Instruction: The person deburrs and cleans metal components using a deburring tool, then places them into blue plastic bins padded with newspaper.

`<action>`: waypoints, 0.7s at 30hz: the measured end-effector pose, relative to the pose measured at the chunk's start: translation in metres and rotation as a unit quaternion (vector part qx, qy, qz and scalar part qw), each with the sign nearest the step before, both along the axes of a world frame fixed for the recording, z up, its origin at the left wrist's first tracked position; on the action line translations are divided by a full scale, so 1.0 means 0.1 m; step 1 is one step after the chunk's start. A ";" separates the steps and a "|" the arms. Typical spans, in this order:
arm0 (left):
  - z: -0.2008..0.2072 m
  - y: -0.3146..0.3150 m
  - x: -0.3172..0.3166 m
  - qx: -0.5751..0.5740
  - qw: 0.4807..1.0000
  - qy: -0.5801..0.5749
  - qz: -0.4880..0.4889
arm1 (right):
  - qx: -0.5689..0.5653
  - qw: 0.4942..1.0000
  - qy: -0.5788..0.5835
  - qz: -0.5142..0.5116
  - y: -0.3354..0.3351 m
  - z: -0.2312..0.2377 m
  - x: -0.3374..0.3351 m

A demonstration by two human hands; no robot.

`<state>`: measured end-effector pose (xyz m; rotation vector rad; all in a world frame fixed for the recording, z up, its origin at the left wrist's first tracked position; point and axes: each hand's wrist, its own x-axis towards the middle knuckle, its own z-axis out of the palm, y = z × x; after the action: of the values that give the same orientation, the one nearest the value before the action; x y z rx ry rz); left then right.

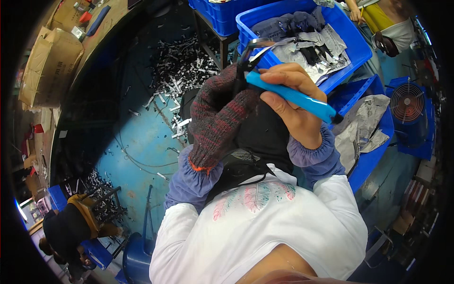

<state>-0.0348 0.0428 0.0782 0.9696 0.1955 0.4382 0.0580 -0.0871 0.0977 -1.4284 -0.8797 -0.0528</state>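
My left hand [215, 116], in a dark grey and maroon knit glove, is closed around a black part [241, 71] with a shiny curved upper end. The exact kind of this part cannot be made out. My bare right hand [299, 109] grips a bright blue handle [295, 96] with a black end cap, which looks like a craft knife. Its front end points left and meets the black part right beside my left fingertips. Any blade there is mostly hidden. Both hands are raised in front of my lap, with purple oversleeves on both forearms.
A blue crate [243, 21] ahead holds grey plastic wrapping and dark pieces. Another blue crate [362, 168] with grey bags stands at the right, near a round-grilled fan [407, 103]. Black and white scraps [182, 64] litter the blue floor. Cardboard boxes [52, 68] stand at the left; other people sit nearby.
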 end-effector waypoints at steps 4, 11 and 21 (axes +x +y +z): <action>-0.17 0.00 0.06 -0.012 0.998 -0.067 0.001 | 0.044 0.991 0.109 0.071 -0.01 -0.01 -0.04; -0.16 -0.03 0.04 0.013 0.998 -0.063 0.002 | 0.053 0.984 0.151 0.083 -0.03 0.00 -0.06; -0.11 -0.08 0.05 0.127 0.989 -0.052 0.057 | 0.078 0.975 0.188 0.087 -0.04 0.01 -0.06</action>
<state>-0.0299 0.0348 0.0674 1.1859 0.1022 0.6282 0.0515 -0.0912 0.0988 -1.1601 -0.6666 0.2671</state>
